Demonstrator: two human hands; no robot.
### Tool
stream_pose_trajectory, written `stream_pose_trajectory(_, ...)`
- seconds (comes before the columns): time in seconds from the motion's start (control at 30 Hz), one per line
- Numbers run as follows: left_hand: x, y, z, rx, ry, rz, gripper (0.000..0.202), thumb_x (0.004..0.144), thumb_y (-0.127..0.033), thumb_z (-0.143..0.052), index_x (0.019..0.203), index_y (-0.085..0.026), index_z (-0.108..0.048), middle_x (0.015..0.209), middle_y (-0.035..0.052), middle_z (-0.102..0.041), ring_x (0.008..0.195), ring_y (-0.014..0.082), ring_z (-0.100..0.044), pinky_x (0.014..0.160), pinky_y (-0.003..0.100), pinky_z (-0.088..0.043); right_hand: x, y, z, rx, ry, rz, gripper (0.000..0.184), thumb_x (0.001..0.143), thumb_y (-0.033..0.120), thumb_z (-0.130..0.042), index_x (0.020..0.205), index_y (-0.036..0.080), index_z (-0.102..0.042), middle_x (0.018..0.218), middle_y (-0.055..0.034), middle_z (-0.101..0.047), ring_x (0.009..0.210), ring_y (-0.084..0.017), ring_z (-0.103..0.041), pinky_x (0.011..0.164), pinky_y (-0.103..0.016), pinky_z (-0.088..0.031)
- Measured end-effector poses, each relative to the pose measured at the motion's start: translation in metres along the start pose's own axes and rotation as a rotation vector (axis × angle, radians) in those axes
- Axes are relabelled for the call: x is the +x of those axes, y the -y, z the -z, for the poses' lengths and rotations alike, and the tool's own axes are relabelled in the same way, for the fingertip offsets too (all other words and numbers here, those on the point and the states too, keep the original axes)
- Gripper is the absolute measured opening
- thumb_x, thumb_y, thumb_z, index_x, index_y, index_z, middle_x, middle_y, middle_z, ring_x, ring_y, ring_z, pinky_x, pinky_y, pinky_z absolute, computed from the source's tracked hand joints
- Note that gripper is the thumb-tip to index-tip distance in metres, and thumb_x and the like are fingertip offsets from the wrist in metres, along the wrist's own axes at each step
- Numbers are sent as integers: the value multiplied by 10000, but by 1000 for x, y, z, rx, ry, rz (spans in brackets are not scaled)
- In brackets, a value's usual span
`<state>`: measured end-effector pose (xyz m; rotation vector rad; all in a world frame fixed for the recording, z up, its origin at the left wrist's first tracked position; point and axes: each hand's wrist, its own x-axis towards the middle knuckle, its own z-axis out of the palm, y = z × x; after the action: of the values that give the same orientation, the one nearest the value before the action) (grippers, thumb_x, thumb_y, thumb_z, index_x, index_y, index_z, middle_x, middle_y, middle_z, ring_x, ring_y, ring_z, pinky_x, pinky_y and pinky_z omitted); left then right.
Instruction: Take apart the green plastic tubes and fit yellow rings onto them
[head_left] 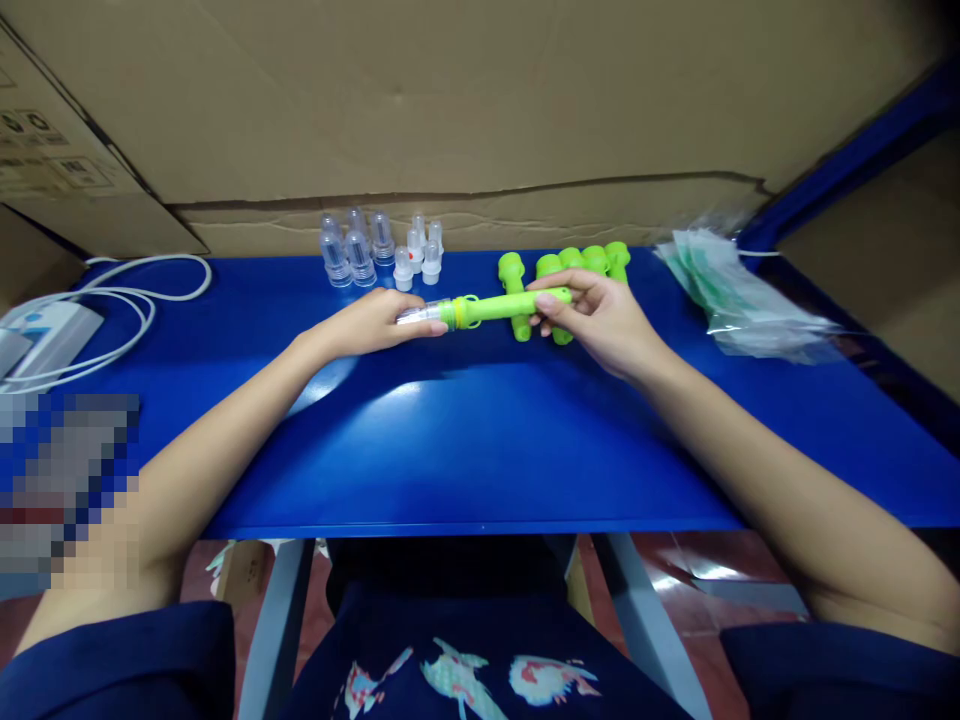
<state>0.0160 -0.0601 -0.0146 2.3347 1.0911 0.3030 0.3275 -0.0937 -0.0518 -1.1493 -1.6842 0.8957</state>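
Observation:
My left hand (pixel 390 318) is closed around a clear plastic bottle (pixel 417 314). The bottle meets the wide end of a lime-green plastic handle (pixel 499 307), where a yellow ring and a thin green loop show. My right hand (pixel 596 318) pinches the handle's narrow end between thumb and fingers. Joined end to end, the two parts lie nearly level above the table. Behind the handle and my right hand are several more lime-green handles (pixel 511 272), partly covered. Near my left hand stand several clear bottles (pixel 361 262) and several smaller clear vials with white collars (pixel 403 268).
The blue table (pixel 465 450) backs onto a cardboard wall (pixel 465 110). Transparent bags with green print (pixel 731 290) lie at the right. On the left are a white cable (pixel 150 290) and a white box-shaped device (pixel 64 340). A pixelated patch covers the lower left.

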Motion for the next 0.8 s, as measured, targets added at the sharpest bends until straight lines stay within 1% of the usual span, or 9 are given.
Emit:
stream_pose_trajectory(0.1, 0, 7, 1, -77, 39, 21, 474, 948, -623, -572, 863, -165, -661, 664, 1, -566, 575, 122, -477, 552, 248, -327, 0, 3, 6, -48, -112, 100, 581, 806, 765, -801, 1066, 262, -669, 995, -96, -741, 831, -250, -730, 771, -446, -620)
stream_pose_trajectory(0.17, 1, 14, 2, -149, 69, 39, 486, 970, -627, -564, 913, -158, -678, 653, -1, -564, 552, 114, -480, 555, 245, -351, 1, 5, 12, -49, -162, 113, 545, 828, 745, -788, 1080, 279, -664, 1008, -86, -734, 863, -256, -722, 818, -463, -616)
stream_pose_trajectory(0.23, 1, 20, 4, -231, 71, 22, 554, 967, -697, -568, 962, -155, -684, 649, -10, -544, 542, 105, -463, 554, 243, -356, 3, 4, 16, 3, -206, 93, 524, 825, 715, -801, 1081, 279, -663, 965, -83, -724, 834, -252, -701, 827, -461, -604)
stream_pose_trajectory(0.33, 1, 25, 8, -420, 14, -37, 696, 875, -860, -593, 981, -173, -635, 668, -21, -510, 554, 100, -437, 549, 250, -336, 7, -2, 20, 118, -272, 59, 558, 765, 684, -857, 1072, 259, -663, 891, -81, -701, 761, -236, -666, 810, -449, -593)
stream_pose_trajectory(0.4, -1, 26, 13, -577, -22, -10, 688, 830, -879, -624, 956, -206, -571, 680, -23, -497, 553, 105, -424, 542, 263, -327, 9, -7, 21, 135, -292, 55, 582, 741, 680, -874, 1075, 252, -664, 878, -77, -692, 750, -236, -666, 810, -452, -599)
stream_pose_trajectory(0.53, -6, 31, 27, -736, -46, 139, 476, 850, -682, -657, 896, -241, -485, 664, -11, -495, 538, 132, -428, 547, 293, -336, 10, -18, 27, -31, -236, 99, 543, 880, 730, -716, 1173, 276, -661, 972, -90, -714, 895, -293, -737, 835, -488, -630)
stream_pose_trajectory(0.63, -7, 40, 31, -711, -105, 171, 470, 816, -600, -754, 863, -244, -452, 620, -25, -481, 530, 123, -437, 531, 275, -303, 11, -25, 31, -116, -214, 129, 576, 935, 766, -619, 1252, 286, -660, 1023, -99, -727, 969, -316, -755, 828, -495, -641)
stream_pose_trajectory(0.73, -3, 50, 28, -628, -190, 187, 425, 820, -534, -804, 890, -220, -526, 589, -46, -471, 522, 99, -421, 513, 247, -282, 13, -29, 32, -104, -216, 139, 588, 927, 763, -646, 1258, 278, -672, 1015, -92, -731, 934, -300, -759, 818, -484, -646)
stream_pose_trajectory(0.8, 2, 55, 22, -519, -303, 216, 335, 831, -441, -800, 921, -203, -582, 610, -43, -500, 541, 94, -427, 525, 237, -302, 14, -30, 31, -30, -233, 129, 561, 887, 744, -724, 1195, 276, -697, 990, -77, -734, 884, -271, -755, 811, -461, -652)
